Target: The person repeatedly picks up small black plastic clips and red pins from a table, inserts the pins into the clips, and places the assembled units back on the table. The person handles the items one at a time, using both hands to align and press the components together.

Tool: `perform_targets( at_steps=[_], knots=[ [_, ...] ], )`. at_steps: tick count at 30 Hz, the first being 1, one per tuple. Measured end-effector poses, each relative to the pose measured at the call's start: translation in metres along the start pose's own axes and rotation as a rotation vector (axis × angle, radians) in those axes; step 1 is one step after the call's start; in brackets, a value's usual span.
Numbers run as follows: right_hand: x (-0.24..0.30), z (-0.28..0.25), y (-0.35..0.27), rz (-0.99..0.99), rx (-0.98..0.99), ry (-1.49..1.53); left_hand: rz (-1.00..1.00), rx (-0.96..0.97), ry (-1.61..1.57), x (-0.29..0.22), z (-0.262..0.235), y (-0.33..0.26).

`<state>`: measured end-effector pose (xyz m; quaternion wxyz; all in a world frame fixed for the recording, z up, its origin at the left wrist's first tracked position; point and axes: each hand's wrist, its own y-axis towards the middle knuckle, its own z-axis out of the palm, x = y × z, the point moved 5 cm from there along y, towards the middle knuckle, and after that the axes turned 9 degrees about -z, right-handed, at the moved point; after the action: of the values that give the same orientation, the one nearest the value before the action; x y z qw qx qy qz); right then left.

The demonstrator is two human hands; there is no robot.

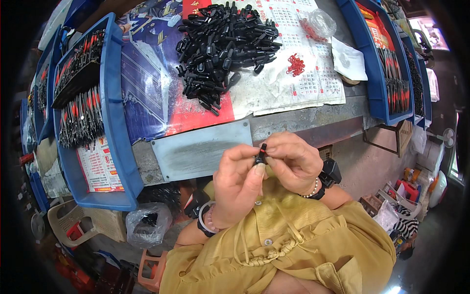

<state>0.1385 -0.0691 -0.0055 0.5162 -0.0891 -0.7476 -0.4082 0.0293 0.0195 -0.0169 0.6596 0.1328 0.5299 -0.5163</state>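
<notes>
In front of my chest, both hands meet at one small black plastic part (263,147) with a bit of red on its side. My left hand (238,172) is closed, its thumb and fingertips pinching the part's lower end. Thumb and forefinger of my right hand (295,160) press together at the part's upper side, by the red bit. Fingertips cover much of the part. Beyond my hands, a large heap of similar black plastic parts (223,54) lies on the table. Right of that heap is a small pile of tiny red pieces (295,65).
A grey metal plate (203,151) lies along the table's near edge. Blue trays (128,161) on the left and another blue tray (379,105) on the right hold rows of black-and-red items. A clear plastic bag (320,24) and a white paper pad (348,60) sit at the back right.
</notes>
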Motion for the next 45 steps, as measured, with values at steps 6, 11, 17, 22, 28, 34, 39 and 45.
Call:
perform_targets(
  at_steps=[6, 11, 17, 22, 28, 34, 39, 45],
  knots=[
    [-0.002, 0.003, 0.003, 0.004, 0.07, 0.077, -0.04, 0.004, -0.04, 0.002, -0.004, -0.001],
    [-0.001, 0.007, 0.018, 0.061, 0.208, 0.058, -0.13, -0.029, -0.134, 0.004, -0.011, 0.002],
    [-0.032, 0.01, 0.071, -0.107, 0.346, -0.416, -0.286, 0.009, -0.362, 0.006, -0.026, 0.006],
    [-0.066, 0.036, 0.09, -0.204, 0.654, -0.758, -0.247, 0.184, -0.604, 0.006, -0.029, 0.007],
    [-0.06, 0.028, 0.078, -0.036, 0.619, -0.675, -0.166, 0.15, -0.582, 0.002, -0.031, 0.011],
    [-0.032, 0.004, 0.034, 0.65, 0.256, 0.425, -0.171, 0.076, -0.294, 0.003, -0.022, 0.02],
    [-0.023, -0.002, 0.021, 0.436, 0.077, 0.559, -0.223, 0.087, -0.057, 0.008, -0.007, 0.024],
    [-0.025, -0.011, 0.011, 0.511, 0.132, 0.559, -0.247, 0.109, -0.027, 0.012, 0.003, 0.026]
  ],
)
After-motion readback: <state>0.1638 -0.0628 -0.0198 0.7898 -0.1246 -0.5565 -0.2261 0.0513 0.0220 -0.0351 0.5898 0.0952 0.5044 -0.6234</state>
